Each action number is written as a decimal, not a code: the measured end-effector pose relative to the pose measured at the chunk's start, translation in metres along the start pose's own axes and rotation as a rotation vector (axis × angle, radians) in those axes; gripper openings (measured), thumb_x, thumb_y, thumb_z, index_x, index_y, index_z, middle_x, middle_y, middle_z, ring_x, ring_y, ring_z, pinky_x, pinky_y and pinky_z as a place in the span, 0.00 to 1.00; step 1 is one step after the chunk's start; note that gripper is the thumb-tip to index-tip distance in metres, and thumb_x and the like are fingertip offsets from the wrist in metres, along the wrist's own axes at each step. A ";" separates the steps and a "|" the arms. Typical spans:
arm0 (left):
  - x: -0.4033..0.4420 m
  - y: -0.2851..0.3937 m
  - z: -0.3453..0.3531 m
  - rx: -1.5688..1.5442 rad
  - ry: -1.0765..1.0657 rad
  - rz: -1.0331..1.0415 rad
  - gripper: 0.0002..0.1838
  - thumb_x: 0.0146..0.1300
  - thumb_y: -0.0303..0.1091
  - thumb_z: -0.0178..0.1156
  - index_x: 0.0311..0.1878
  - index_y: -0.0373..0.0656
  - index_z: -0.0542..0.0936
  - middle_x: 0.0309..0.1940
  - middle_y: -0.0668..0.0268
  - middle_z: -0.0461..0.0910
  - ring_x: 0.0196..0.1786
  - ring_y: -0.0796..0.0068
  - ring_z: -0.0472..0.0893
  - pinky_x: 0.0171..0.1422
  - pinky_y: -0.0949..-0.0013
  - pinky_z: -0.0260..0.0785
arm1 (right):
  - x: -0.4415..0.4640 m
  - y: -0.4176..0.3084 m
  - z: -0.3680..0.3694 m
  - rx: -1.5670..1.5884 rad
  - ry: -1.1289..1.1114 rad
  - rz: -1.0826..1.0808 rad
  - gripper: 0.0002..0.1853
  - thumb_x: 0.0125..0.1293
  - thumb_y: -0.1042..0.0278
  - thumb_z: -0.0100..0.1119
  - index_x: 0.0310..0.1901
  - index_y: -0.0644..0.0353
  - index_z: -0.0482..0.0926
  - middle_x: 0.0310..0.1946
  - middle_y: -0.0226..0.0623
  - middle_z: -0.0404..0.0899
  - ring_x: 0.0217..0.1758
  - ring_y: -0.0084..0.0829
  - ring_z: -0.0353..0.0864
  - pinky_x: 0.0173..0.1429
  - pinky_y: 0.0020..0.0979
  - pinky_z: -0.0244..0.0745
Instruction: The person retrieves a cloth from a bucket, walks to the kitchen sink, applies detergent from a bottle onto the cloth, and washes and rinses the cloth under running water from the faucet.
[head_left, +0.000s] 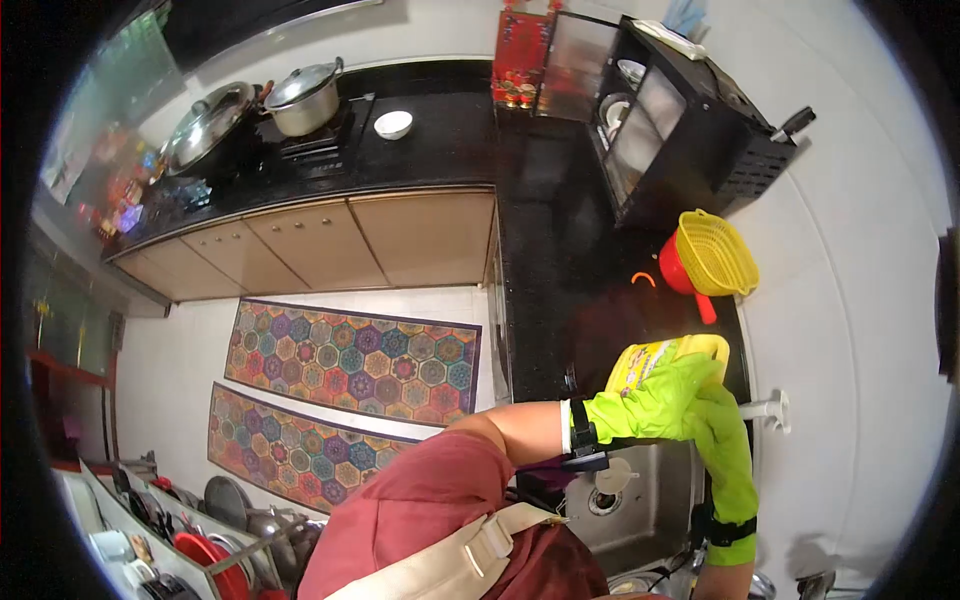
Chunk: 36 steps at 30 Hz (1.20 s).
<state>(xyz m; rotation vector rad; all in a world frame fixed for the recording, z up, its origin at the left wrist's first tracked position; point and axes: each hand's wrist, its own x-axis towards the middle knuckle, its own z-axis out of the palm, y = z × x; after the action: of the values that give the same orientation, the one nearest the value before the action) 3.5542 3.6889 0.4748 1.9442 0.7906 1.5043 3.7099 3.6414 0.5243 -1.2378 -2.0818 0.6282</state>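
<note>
Both my hands wear lime-green rubber gloves with dark straps at the wrists. My left hand [650, 402] reaches in from the left and is closed on a yellow plastic bottle [637, 366] with a printed label. My right hand [716, 412] comes up from below and meets the left at the bottle's near right end, its fingers bent against it. The gloves cover part of the bottle, and some fingertips are hidden. Just below my hands is a steel sink [655, 505] with a pale round strainer or cup [612, 476] near its drain.
A yellow basket [718, 255] leans over a red dipper [677, 268] by the wall. An orange curved piece [643, 279] lies on the black counter [545, 260]. Farther back stand a black dish cabinet [690, 130], a white bowl [393, 125] and a lidded pot [305, 100].
</note>
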 end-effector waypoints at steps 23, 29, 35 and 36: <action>-0.010 -0.016 0.032 -0.057 0.145 -0.004 0.30 0.44 0.40 0.65 0.51 0.34 0.70 0.45 0.52 0.71 0.50 0.49 0.70 0.53 0.53 0.62 | 0.001 0.004 -0.009 -0.539 -0.126 0.226 0.13 0.57 0.72 0.58 0.45 0.61 0.74 0.34 0.36 0.77 0.33 0.30 0.73 0.37 0.30 0.69; 0.001 0.013 -0.017 0.068 0.168 0.028 0.25 0.40 0.40 0.64 0.39 0.31 0.71 0.43 0.47 0.66 0.47 0.48 0.66 0.48 0.53 0.61 | -0.004 0.004 -0.018 -0.255 -0.155 0.353 0.25 0.53 0.81 0.58 0.55 0.59 0.73 0.41 0.42 0.79 0.42 0.35 0.77 0.45 0.31 0.72; -0.008 0.017 -0.029 -0.093 0.174 -0.012 0.29 0.41 0.47 0.61 0.34 0.27 0.70 0.42 0.44 0.64 0.45 0.48 0.65 0.47 0.54 0.60 | 0.004 0.015 -0.020 -0.547 -0.120 0.000 0.16 0.53 0.79 0.58 0.46 0.61 0.79 0.38 0.44 0.79 0.45 0.44 0.76 0.50 0.37 0.71; -0.009 0.016 -0.027 -0.087 0.179 -0.015 0.29 0.41 0.47 0.61 0.34 0.27 0.70 0.42 0.44 0.64 0.45 0.48 0.65 0.47 0.54 0.60 | 0.006 0.017 -0.020 -0.543 -0.125 -0.006 0.16 0.53 0.79 0.58 0.46 0.61 0.79 0.38 0.44 0.79 0.45 0.44 0.76 0.50 0.37 0.71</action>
<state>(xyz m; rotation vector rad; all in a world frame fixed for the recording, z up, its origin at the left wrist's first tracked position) 3.5285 3.6738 0.4865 1.7545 0.7993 1.6922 3.7328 3.6563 0.5282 -1.5086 -2.4547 0.1325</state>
